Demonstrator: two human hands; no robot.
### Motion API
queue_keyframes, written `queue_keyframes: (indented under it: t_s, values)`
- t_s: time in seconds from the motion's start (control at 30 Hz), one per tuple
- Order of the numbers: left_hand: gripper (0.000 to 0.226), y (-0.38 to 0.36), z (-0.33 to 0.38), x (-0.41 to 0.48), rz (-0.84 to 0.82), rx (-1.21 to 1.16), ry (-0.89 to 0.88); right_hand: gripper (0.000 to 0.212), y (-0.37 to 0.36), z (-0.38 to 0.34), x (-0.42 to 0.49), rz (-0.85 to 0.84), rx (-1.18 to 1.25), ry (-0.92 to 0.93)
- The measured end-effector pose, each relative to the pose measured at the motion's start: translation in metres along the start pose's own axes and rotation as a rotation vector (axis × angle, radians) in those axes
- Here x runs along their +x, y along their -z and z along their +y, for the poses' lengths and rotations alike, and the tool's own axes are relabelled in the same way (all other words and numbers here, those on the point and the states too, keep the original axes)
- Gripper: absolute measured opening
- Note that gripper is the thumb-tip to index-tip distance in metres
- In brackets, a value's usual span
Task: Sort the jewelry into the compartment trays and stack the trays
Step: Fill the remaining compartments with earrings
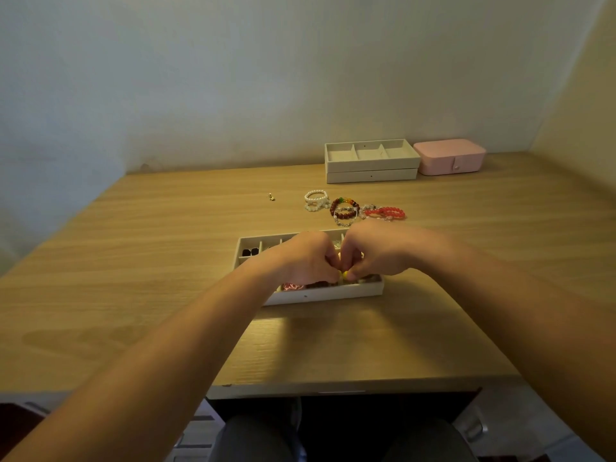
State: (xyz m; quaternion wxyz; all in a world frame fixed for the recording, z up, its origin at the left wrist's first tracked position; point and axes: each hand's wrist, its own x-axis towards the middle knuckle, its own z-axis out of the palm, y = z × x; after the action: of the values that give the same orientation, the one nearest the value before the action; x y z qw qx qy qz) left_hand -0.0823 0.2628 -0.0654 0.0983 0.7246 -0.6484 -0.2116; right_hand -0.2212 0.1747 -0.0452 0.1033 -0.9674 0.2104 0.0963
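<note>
While my left hand (300, 260) and my right hand (380, 251) meet knuckle to knuckle, both have their fingers curled in, and together they pinch a small yellow bead-like piece (343, 273) between their tips; most of it is hidden, so I cannot tell what kind of jewelry it is. I hold it just above the front row of a shallow white rectangular compartment tray (326, 294), which sits on the light wooden table (133, 261) right in front of me. Below my left hand, a pink and red trinket (293, 287) lies in a front compartment, with dark red beads (316, 284) beside it. Two small black pieces (250, 252) sit in the tray's back left compartment. Beyond the tray, loose on the wood, lie a white pearl bracelet (316, 196), a multicoloured bead bracelet (345, 208) and a bright red bead bracelet (385, 213), clustered close together, and a tiny gold-coloured item (270, 196) lies apart to their left. Against the wall stand two more white trays stacked one on the other (371, 171), and just beside them is a closed pink box with rounded corners (450, 156).
</note>
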Motion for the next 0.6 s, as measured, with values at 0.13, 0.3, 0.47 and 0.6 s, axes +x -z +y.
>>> queue_keyframes:
  t_s: [0.13,0.3,0.47,0.6]
  values:
    - [0.009,-0.001,-0.002,-0.001,0.009,-0.067,0.022,0.012,0.001,-0.004,0.005,-0.014,-0.035,-0.026]
    - [0.015,0.000,-0.002,-0.004,0.017,-0.171,0.039,0.013,0.002,-0.004,0.005,-0.026,0.023,-0.048]
    - [0.018,-0.001,-0.005,-0.008,0.073,-0.229,0.014,0.009,-0.002,-0.003,0.000,0.031,0.108,-0.063]
    - [0.017,-0.002,-0.008,-0.011,0.121,-0.134,-0.038,0.009,-0.003,0.001,-0.005,0.102,0.193,-0.073]
